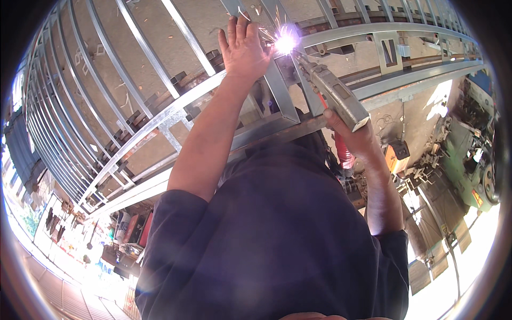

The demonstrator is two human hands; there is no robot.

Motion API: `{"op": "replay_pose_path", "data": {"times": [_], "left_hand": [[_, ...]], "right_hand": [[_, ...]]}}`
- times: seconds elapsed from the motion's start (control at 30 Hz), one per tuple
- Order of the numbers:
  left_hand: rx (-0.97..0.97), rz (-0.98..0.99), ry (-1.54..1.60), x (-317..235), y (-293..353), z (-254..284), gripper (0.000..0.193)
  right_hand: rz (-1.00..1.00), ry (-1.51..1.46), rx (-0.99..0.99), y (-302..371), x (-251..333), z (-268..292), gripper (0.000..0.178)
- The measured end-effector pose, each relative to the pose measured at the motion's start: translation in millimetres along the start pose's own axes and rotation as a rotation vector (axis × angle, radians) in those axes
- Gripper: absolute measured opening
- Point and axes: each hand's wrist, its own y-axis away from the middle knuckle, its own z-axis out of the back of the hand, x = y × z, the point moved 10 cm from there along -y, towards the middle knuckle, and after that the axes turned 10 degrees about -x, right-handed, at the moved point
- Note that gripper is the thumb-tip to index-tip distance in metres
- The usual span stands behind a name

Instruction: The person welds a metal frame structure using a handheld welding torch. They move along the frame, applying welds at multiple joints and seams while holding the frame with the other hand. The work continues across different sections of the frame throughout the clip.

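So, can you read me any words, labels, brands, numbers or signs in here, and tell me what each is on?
No text can be read here.
Orange sticker on the green machine: too small to make out.
Grey tool in the right hand: no readable lettering.

The shirt [282, 224] is dark navy (with a few soft creases). Short sleeves [173, 218] leave both forearms [209, 138] bare.

Small pale scraps [100, 49] lie on the brown floor [165, 37].
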Motion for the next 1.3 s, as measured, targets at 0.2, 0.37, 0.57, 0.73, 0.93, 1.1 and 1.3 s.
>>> {"op": "replay_pose_path", "data": {"times": [0.2, 0.37, 0.57, 0.73, 0.93, 1.1, 1.3], "left_hand": [[0.015, -0.011, -0.007, -1, 0, -1, 0.066], [-0.008, -0.011, 0.019, 0, 1, -1, 0.064], [-0.023, -0.024, 0.027, 1, 1, -1, 0.067], [-0.023, -0.024, 0.052, 0, 0, 1, 0.066], [-0.016, -0.014, 0.046, 2, 0, -1, 0.066], [0.018, -0.009, 0.034, 0, 0, -1, 0.069], [0.046, 0.012, 0.035, 1, 0, -4, 0.07]], "right_hand": [[-0.031, 0.019, -0.023, 5, 3, 1, 0.051], [-0.032, 0.048, -0.015, 7, 5, 2, 0.053], [-0.035, 0.055, -0.012, 10, 0, 1, 0.055], [-0.057, 0.075, -0.012, 13, -5, 2, 0.054], [-0.025, 0.064, -0.012, 15, -3, 1, 0.054], [-0.037, 0.043, -0.017, 18, -5, 1, 0.053], [-0.043, 0.013, -0.034, 23, -4, 3, 0.051]]}}
